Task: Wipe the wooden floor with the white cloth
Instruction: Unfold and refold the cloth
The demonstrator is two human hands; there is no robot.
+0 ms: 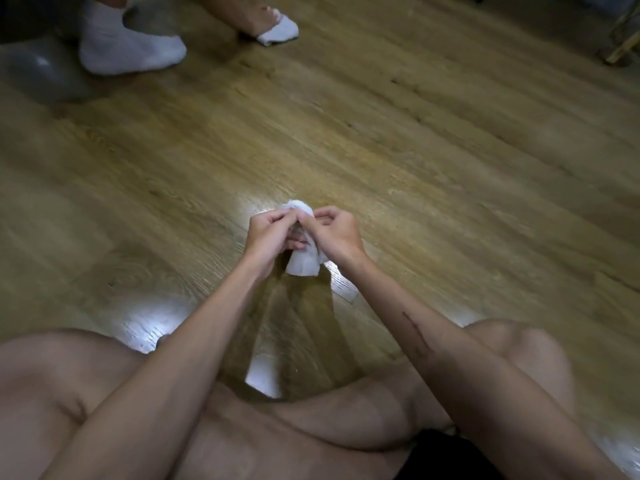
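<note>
A small white cloth (304, 263) is bunched up between both my hands, held a little above the wooden floor (415, 150). My left hand (268, 233) pinches its upper left part with curled fingers. My right hand (334, 232) pinches the top of the cloth from the right. The cloth's lower end hangs free below my hands; its middle is hidden by my fingers.
My bare knees and crossed legs (104, 393) fill the bottom of the view. Another person's feet in white socks (128, 46) stand at the far left, one more foot (273, 26) at top centre. A furniture leg (620, 50) is at the top right.
</note>
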